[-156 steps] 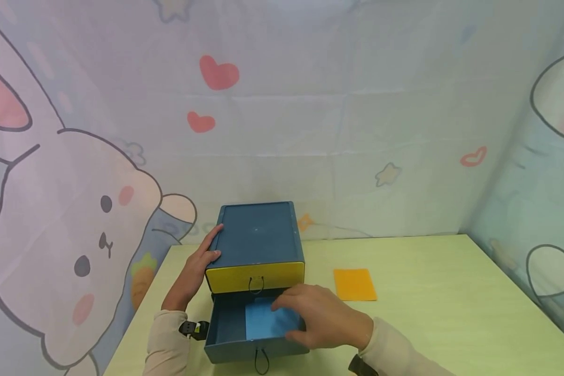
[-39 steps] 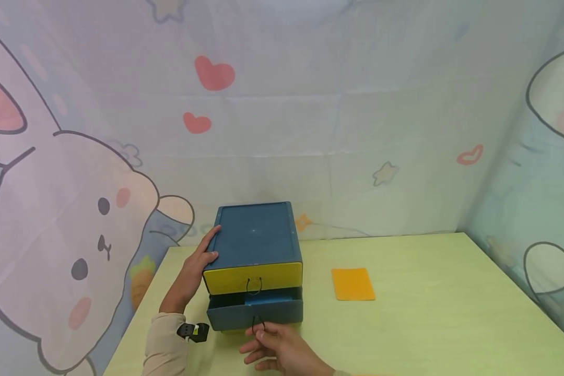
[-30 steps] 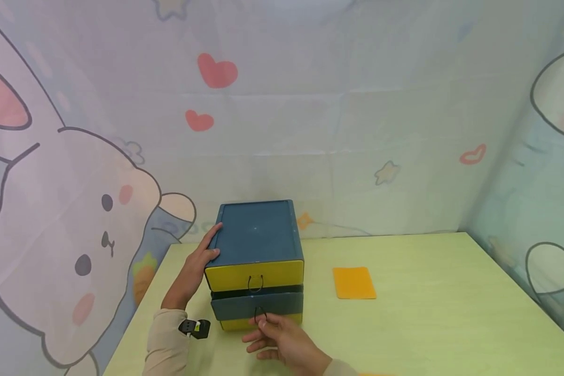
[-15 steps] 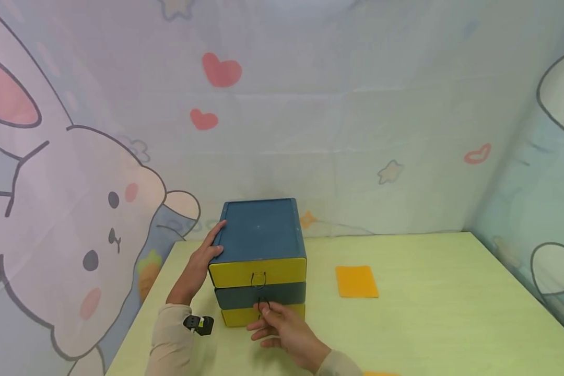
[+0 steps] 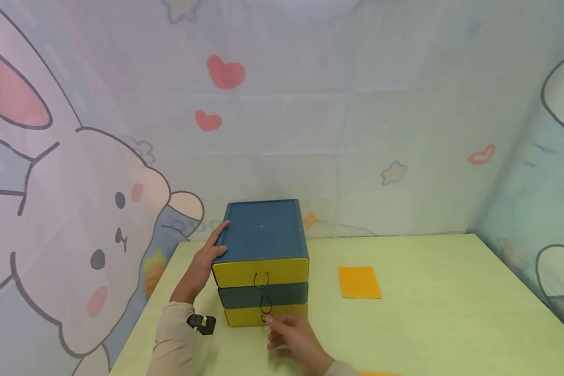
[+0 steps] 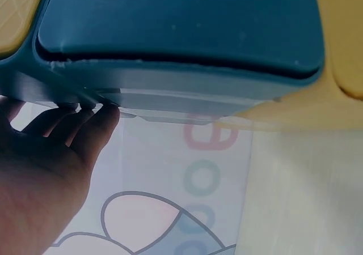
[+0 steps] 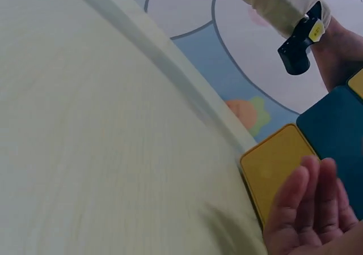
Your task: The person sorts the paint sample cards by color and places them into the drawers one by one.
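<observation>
A small drawer box [image 5: 263, 230] has a blue top and three drawers. The top drawer [image 5: 235, 275] is yellow, the middle drawer [image 5: 237, 296] dark blue-green and the bottom drawer [image 5: 239, 317] yellow; all are pushed in. Thin dark cord loops hang on their fronts. My left hand [image 5: 199, 269] rests against the box's left side, its fingers extended along it in the left wrist view. My right hand [image 5: 298, 342] is low in front, a fingertip right at the bottom drawer's loop [image 5: 265, 317]. The middle loop [image 5: 266, 304] hangs free. Fingers look loosely bent in the right wrist view.
An orange square sheet [image 5: 359, 282] lies on the pale green table [image 5: 427, 303], right of the box. Another orange edge [image 5: 380, 374] shows at the bottom of the head view. A printed cloth backdrop [image 5: 310, 156] stands behind and at both sides.
The middle drawer, earlier pulled out with a blue sheet inside, has been pushed in by my right hand at its loop. That hand has let the loop go and moved lower. My left hand stays put.
</observation>
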`<state>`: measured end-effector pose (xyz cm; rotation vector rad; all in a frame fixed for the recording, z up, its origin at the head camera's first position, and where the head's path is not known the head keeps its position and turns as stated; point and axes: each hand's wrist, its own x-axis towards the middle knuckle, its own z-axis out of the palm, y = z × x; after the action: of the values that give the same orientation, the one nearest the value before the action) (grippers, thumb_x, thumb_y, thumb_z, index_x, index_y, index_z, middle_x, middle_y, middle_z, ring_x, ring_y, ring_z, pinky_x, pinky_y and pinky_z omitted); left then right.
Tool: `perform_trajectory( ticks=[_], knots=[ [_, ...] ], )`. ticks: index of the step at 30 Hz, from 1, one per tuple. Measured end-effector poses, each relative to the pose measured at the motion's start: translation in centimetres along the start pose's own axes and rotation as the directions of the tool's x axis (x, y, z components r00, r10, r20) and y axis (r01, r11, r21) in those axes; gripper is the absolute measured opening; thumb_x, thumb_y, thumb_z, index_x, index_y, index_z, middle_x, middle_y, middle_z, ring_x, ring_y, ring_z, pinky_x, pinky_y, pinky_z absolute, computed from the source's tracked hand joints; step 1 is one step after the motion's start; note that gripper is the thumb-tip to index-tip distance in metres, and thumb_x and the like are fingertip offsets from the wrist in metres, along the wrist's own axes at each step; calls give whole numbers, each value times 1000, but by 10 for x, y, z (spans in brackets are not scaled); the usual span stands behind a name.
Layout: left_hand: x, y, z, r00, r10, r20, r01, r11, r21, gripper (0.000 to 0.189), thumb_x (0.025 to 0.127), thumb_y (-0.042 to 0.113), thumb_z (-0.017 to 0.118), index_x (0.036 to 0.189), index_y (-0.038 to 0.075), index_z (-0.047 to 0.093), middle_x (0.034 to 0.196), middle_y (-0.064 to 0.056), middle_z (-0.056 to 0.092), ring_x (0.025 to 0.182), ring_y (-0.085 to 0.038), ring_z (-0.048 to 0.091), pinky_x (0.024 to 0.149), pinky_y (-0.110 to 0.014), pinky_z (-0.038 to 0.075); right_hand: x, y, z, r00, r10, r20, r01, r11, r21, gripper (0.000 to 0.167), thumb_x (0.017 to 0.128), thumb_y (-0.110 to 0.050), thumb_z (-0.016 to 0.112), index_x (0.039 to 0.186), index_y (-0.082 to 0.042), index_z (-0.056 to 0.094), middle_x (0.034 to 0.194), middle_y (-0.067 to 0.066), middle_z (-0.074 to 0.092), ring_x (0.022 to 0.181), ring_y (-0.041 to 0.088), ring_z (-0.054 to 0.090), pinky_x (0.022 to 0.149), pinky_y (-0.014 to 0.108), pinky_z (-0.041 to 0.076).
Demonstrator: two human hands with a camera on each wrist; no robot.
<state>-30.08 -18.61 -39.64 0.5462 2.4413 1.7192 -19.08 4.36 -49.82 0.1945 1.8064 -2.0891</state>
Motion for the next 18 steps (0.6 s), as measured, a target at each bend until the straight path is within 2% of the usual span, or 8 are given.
perform_trajectory(
  ticks=[4,9,13,18],
  knots=[
    [1,0,0,1000,2,-2,-2,1000,8,59,102,37,30,158,49,14,172,-1,-3,157,-44,4,121,-72,11,4,5,2,997,71,1,-71,997,20,23,94,-22,69,107,-3,64,94,6,74,75,14,71,68,29,61],
    [1,1,1,1000,1,-3,-1,1000,6,59,103,39,30,158,49,14,172,-1,-2,157,-44,5,121,-72,11,14,5,6,995,94,20,-96,990,103,35,99,-20,60,123,5,61,109,15,74,84,18,74,79,40,63],
    [1,-1,2,1000,-10,-4,10,1000,-3,58,103,39,30,158,51,15,172,0,-2,157,-43,6,121,-71,12,22,5,9,995,100,2,-99,981,167,32,100,-18,58,122,6,60,109,17,75,88,21,75,83,45,63],
    [1,-2,2,1000,0,-5,0,1000,2,59,103,38,30,158,49,14,172,-1,-2,157,-44,6,121,-72,12,26,5,13,994,98,-49,-87,978,190,27,99,-10,56,119,8,62,103,15,77,90,23,76,82,45,63]
  ],
)
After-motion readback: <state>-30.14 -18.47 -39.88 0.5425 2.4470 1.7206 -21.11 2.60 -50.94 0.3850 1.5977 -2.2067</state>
